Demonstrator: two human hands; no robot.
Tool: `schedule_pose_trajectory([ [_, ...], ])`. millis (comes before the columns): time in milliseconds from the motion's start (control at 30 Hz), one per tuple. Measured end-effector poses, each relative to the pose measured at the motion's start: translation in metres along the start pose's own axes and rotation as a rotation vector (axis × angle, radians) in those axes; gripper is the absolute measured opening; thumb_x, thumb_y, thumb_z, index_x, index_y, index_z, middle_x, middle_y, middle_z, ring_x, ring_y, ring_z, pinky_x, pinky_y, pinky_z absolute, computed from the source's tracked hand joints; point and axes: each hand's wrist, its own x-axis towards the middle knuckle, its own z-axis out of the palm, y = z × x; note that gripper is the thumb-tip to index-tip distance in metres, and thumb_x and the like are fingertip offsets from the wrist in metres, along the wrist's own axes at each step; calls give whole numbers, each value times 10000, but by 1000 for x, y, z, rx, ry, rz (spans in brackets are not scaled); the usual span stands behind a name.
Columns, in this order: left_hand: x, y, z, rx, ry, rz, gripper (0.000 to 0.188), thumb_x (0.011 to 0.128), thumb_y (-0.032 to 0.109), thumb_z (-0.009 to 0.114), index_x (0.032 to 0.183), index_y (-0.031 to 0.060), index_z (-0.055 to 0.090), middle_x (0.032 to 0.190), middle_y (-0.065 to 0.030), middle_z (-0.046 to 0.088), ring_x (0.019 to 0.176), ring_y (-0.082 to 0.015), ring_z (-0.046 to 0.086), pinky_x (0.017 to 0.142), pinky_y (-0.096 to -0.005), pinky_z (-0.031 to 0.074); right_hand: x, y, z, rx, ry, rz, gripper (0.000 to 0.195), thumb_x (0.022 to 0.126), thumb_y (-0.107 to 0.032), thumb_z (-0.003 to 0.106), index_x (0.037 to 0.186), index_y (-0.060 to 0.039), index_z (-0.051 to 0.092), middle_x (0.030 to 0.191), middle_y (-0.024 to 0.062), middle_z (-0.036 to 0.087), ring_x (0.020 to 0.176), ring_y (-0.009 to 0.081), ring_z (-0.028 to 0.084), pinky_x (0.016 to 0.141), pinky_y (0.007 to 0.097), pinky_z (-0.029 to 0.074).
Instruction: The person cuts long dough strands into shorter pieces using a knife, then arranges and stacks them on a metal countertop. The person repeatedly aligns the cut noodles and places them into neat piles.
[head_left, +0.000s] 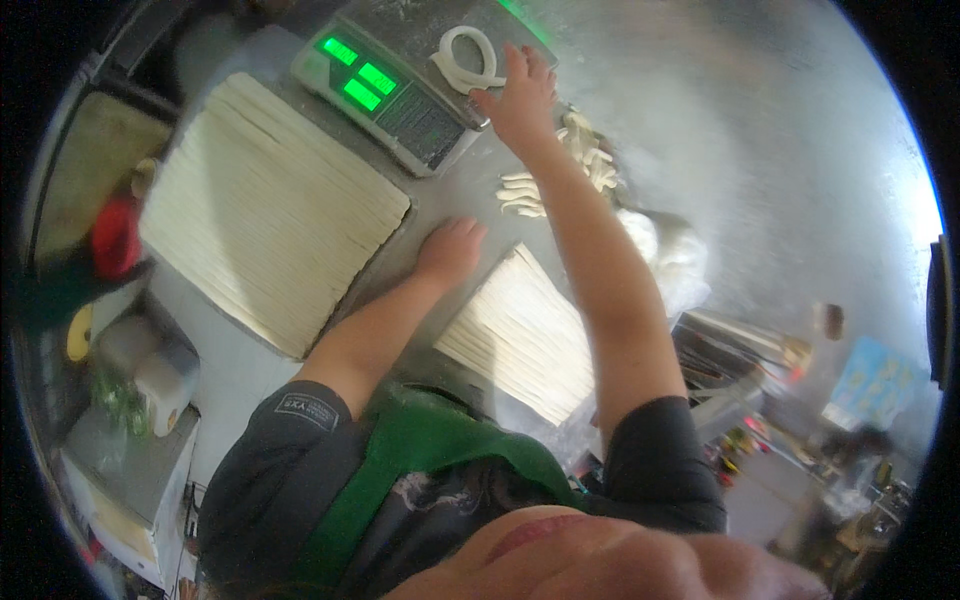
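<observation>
A pale loop of dough rope (469, 60) lies on the pan of a digital scale (409, 105), whose green displays are lit. Over the near side of the loop, my right hand (521, 97) has its thumb and fingers spread. The free end of the rope lies between them; contact is unclear. My left hand (454, 251) is low over the metal worktop (450, 195), its underside hidden. It sits between a large tray of dough strips in close rows (277, 210) and a smaller block of dough strips (525, 334).
Short dough pieces (525, 193) lie beneath my right forearm. Beyond it is a white mass in clear plastic (667, 247), perhaps dough. A blue printed sheet or bag (874, 382) is far right. A red object (116, 236) is at the left.
</observation>
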Motion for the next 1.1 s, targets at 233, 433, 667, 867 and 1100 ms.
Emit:
schedule_pose_trajectory([
  [233, 4, 3, -7, 12, -142, -39, 209, 867, 125, 628, 1070, 77, 612, 1050, -147, 603, 988, -367, 610, 830, -498, 513, 8, 9, 28, 33, -91, -79, 668, 817, -395, 801, 1370, -88, 587, 1501, 207, 453, 1366, 443, 414, 1119, 557, 354],
  [433, 7, -3, 9, -14, -146, -43, 233, 905, 146, 621, 1123, 66, 636, 1067, -162, 622, 1010, -378, 610, 853, -496, 507, -14, -2, 36, -175, -82, -24, 525, 879, -440, 714, 1235, -56, 676, 1421, 196, 530, 1332, 401, 468, 1077, 509, 400],
  [667, 16, -13, 27, -1091, 132, -349, 362, 1079, 340, 489, 1303, 63, 554, 1229, -68, 606, 1108, -208, 607, 937, -364, 527, -118, 33, -34, 337, -326, 320, 380, 949, -327, 644, 1120, 12, 669, 1073, 240, 675, 971, 381, 651, 874, 430, 523],
  [867, 31, 127, -2, -1360, -370, -644, 399, 1073, 311, 519, 1382, 59, 509, 1285, -76, 617, 1120, -179, 633, 938, -352, 558, -265, 80, -73, 642, -150, 584, 324, 1019, -295, 572, 1074, 7, 673, 1014, 219, 713, 911, 348, 696, 833, 420, 543],
  [1100, 52, 148, 42, -898, -758, -612, 323, 1040, 171, 535, 1321, 18, 579, 1161, -107, 685, 1009, -179, 665, 887, -337, 559, -384, 173, -156, 277, -135, 825, 423, 1018, -420, 593, 1131, -19, 669, 1011, 243, 698, 920, 415, 665, 820, 478, 523],
])
